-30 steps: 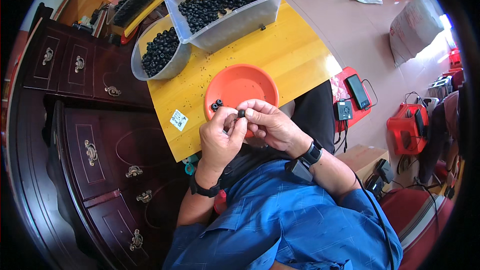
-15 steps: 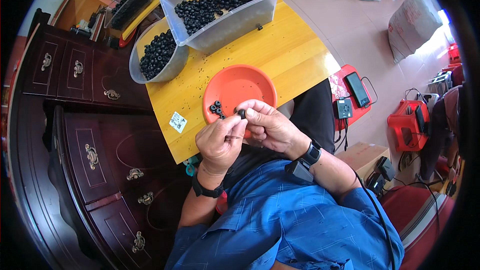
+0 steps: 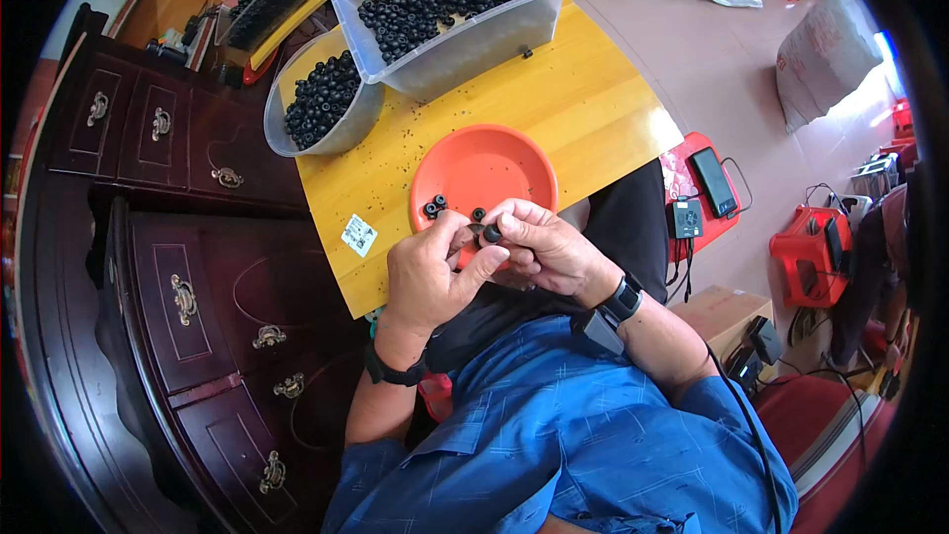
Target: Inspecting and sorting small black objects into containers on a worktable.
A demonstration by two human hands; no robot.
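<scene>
Over the near side of an orange bowl (image 3: 484,163), my right hand (image 3: 554,255) pinches a small round black rubber piece (image 3: 492,233) between thumb and fingertips. My left hand (image 3: 425,272) is right beside it, its curled index finger at the piece and its thumb held lower and apart. A thin dark sliver shows at the left fingertips, too small to name. Inside the bowl, several ring-shaped black pieces (image 3: 435,206) lie at the left side, and a single one (image 3: 478,214) rests just beyond my fingers.
A clear rectangular bin (image 3: 465,64) and a rounded clear tub (image 3: 341,138), both holding many black pieces, stand at the table's far side. A white printed label (image 3: 359,235) lies on the yellow table (image 3: 583,99). Dark wooden drawers (image 3: 188,287) flank the left; a red stool (image 3: 707,222) stands right.
My left thumb has opened away from the index finger, and the thin sliver below it no longer shows there. A lone black piece now lies in the bowl's middle. The view has shifted slightly.
</scene>
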